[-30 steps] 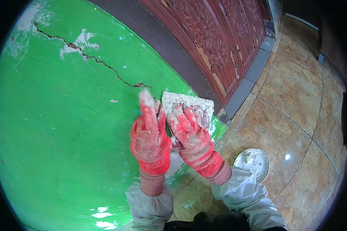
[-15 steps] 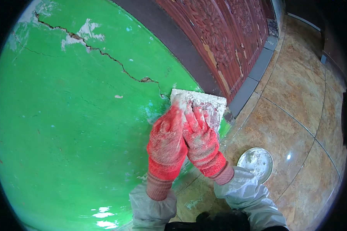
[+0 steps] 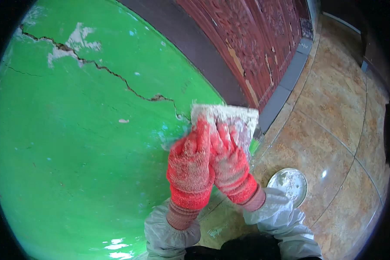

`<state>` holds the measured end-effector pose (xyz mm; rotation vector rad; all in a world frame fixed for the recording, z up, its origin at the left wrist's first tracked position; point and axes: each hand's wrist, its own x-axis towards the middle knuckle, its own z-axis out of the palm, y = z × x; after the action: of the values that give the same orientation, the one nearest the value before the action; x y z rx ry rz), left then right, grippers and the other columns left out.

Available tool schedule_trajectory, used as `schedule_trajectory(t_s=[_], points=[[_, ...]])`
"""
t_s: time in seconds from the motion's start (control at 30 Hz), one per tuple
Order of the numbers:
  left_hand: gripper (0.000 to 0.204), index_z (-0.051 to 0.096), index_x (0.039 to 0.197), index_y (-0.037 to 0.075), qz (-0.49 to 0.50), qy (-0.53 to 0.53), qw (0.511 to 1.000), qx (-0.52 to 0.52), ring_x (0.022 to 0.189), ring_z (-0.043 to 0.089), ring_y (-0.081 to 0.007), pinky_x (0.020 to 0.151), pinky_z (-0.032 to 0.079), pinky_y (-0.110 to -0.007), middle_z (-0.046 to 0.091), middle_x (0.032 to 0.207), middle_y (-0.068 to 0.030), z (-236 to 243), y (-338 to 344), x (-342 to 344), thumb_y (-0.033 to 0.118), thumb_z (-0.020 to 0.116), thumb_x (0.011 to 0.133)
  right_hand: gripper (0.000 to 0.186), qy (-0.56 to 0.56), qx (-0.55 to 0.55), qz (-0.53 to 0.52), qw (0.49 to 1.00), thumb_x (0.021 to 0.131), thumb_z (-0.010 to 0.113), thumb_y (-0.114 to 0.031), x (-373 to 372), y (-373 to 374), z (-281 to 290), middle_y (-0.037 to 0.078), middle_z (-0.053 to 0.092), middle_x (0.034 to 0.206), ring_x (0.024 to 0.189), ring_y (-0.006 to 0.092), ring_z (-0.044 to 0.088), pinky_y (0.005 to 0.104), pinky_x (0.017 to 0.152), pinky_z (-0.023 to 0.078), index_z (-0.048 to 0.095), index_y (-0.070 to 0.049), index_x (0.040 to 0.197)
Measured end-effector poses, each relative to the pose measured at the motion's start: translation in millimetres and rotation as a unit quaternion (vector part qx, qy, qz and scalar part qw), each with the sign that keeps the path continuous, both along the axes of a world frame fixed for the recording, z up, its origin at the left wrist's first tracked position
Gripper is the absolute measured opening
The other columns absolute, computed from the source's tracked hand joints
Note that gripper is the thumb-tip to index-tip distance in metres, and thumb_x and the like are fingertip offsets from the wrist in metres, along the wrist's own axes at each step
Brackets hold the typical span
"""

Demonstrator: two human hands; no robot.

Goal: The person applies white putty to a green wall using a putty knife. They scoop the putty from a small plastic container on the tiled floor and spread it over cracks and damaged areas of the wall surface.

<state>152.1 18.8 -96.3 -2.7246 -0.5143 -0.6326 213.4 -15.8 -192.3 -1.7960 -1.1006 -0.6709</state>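
Red knitted gloves, dusted with white, cover both hands. My left hand (image 3: 189,168) and my right hand (image 3: 232,169) lie side by side on a wide, flat putty scraper (image 3: 243,118) smeared with white paste. Their fingers point up along its blade; thumbs and handle are hidden beneath. The blade rests against the green wall (image 3: 82,151), its upper right corner close to the dark door frame. A jagged crack (image 3: 126,83) runs down the wall from the upper left and reaches the blade's left edge.
A carved reddish-brown door (image 3: 264,52) with peeling finish stands beyond the dark frame (image 3: 195,43). Grey edging (image 3: 276,104) meets the brown tiled floor (image 3: 329,130). A round container (image 3: 289,186) of white paste sits on the floor near my right sleeve.
The view has shifted slightly, moving the crack left in the picture. My left fingers, blurred before, now lie straighter on the scraper. Both hands stay on it near the door frame.
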Motion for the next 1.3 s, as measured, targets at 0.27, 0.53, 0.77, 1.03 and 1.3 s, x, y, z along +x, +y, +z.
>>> schedule_trajectory(t_s=[0.27,0.53,0.77,1.03,1.3], points=[[0.065,0.046,0.133,0.01,0.031,0.016,0.999,0.034,0.096,0.055,-0.0261,0.085,0.046,-0.036,0.057,0.114,-0.0054,-8,-3,-3,0.011,0.06,0.069,0.052,0.007,0.03,-0.001,1.0,0.077,0.054,-0.021,-3,5,-5,0.013,0.039,0.138,0.124,0.0348,0.041,0.0536,0.105,0.03,0.049,-0.004,0.126],[0.068,0.044,0.135,0.009,0.019,0.0,0.998,0.066,0.096,0.056,-0.0268,0.085,0.045,-0.037,0.057,0.12,-0.0059,-6,-2,-1,0.005,0.059,0.068,0.058,0.041,0.056,0.031,0.997,0.077,0.052,-0.025,3,11,2,0.017,0.035,0.139,0.126,0.0388,0.036,0.0549,0.106,0.025,0.044,-0.004,0.13],[0.068,0.043,0.134,0.004,-0.016,-0.013,0.999,-0.027,0.098,0.056,-0.0291,0.084,0.046,-0.039,0.053,0.126,-0.0126,-7,3,-10,0.002,0.058,0.067,0.06,0.072,0.043,0.03,0.996,0.076,0.054,-0.025,3,20,0,0.018,0.034,0.141,0.129,0.0405,0.033,0.0565,0.107,0.024,0.043,-0.007,0.132],[0.047,0.038,0.135,0.0,0.024,-0.12,0.98,-0.159,0.108,0.055,-0.0308,0.091,0.041,-0.037,0.054,0.124,-0.0185,-9,-6,-24,0.004,0.05,0.09,0.062,0.08,0.083,0.07,0.991,0.069,0.065,-0.021,15,6,9,0.017,0.037,0.14,0.128,0.0387,0.036,0.0546,0.107,0.025,0.049,-0.008,0.127],[0.051,0.045,0.134,0.01,0.114,-0.092,0.988,0.042,0.075,0.057,-0.0193,0.074,0.044,-0.032,0.068,0.098,-0.0008,-10,0,-6,0.02,0.061,0.087,0.069,0.138,0.111,0.151,0.972,0.064,0.058,0.003,30,-34,15,0.022,0.043,0.135,0.119,0.0405,0.045,0.0446,0.098,0.038,0.046,-0.004,0.132]])
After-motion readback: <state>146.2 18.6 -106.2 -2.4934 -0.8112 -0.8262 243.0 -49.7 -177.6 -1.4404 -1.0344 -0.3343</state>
